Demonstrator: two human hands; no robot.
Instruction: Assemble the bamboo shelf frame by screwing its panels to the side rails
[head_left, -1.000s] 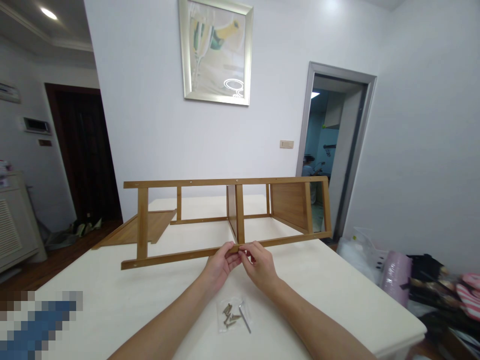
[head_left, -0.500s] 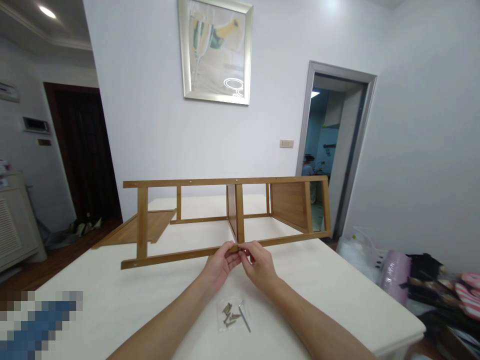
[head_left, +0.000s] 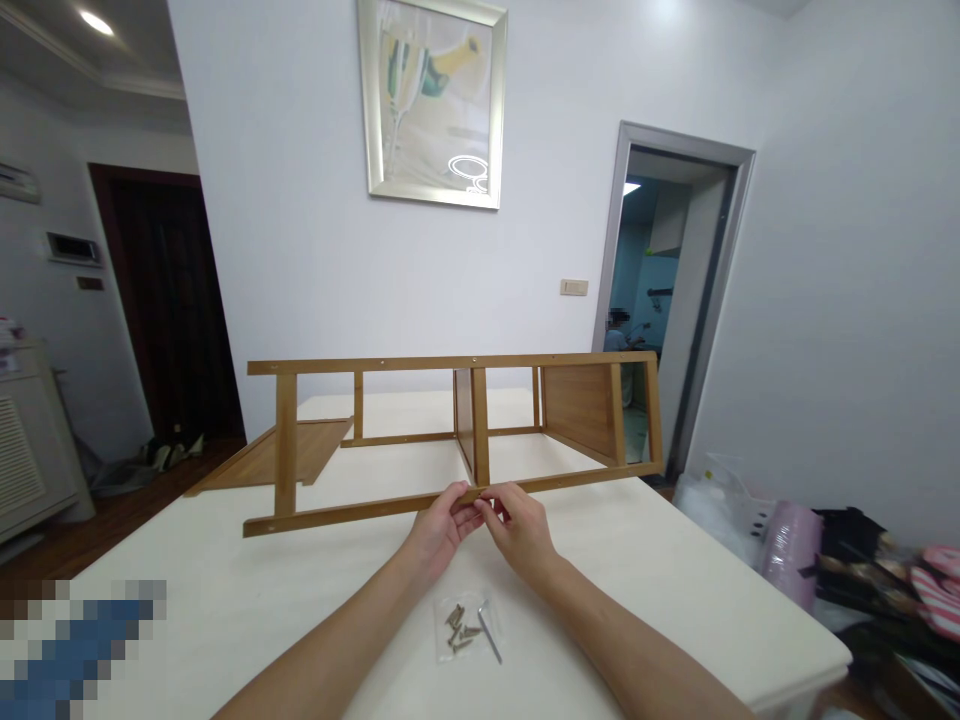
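A wooden shelf frame [head_left: 337,511] lies on its side on the white table [head_left: 300,610], with upright crosspieces and two panels fitted between its rails. My left hand [head_left: 437,528] grips the near lower rail, close to the middle panel. Right beside it, my right hand [head_left: 523,525] has thumb and fingers pinched together at the same rail. Whatever small thing is in that pinch is hidden. Closer to me, several screws [head_left: 463,632] rest on a small clear plastic bag [head_left: 444,648], and a hex key [head_left: 490,637] lies along its right side.
A loose wooden panel [head_left: 262,455] lies on the table's left part. Bundled goods, including a pink wrapped roll [head_left: 789,553], stand beyond the right table edge. Through the doorway at the back right, a person [head_left: 618,335] is partly visible. A pixelated blue patch covers the lower left corner.
Both hands stay at the rail in nearly the same pose. The right fingertips have shifted very slightly; the frame, screws and hex key have not moved.
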